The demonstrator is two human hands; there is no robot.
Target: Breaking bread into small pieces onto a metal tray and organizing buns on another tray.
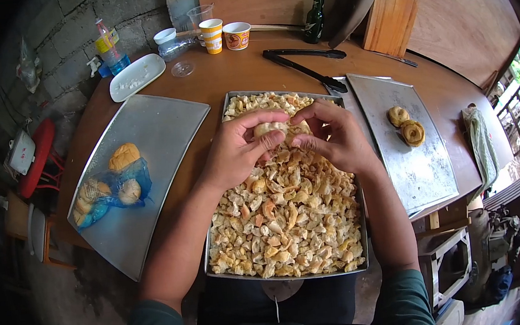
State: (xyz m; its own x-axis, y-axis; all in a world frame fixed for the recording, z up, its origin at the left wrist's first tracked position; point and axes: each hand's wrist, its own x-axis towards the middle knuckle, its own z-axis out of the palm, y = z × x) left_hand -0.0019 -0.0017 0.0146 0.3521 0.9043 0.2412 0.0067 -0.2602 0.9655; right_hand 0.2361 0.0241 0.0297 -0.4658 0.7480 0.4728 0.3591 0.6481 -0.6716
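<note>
Both my hands meet over the far half of a deep metal baking tray (367, 246) heaped with torn bread pieces (274, 221). My left hand (245, 147) holds a pale piece of bread (270, 128) between thumb and fingers. Close beside it, my right hand (329, 133) pinches another part of bread, partly hidden by its fingers; whether the two parts are still joined I cannot tell. On a flat metal sheet (163, 120) to the left lie a golden bun (124, 156) and a blue plastic bag (138, 175) with several rolls. Two round pastries (412, 133) rest on another metal sheet (419, 181) at the right.
Along the back of the brown table (233, 74) stand a white dish (137, 78) with crumbs, a striped paper cup (211, 36), a paper bowl (237, 36) and a green glass bottle (315, 16). Black tongs (300, 68) lie behind the tray. A cloth (480, 143) hangs at the right edge.
</note>
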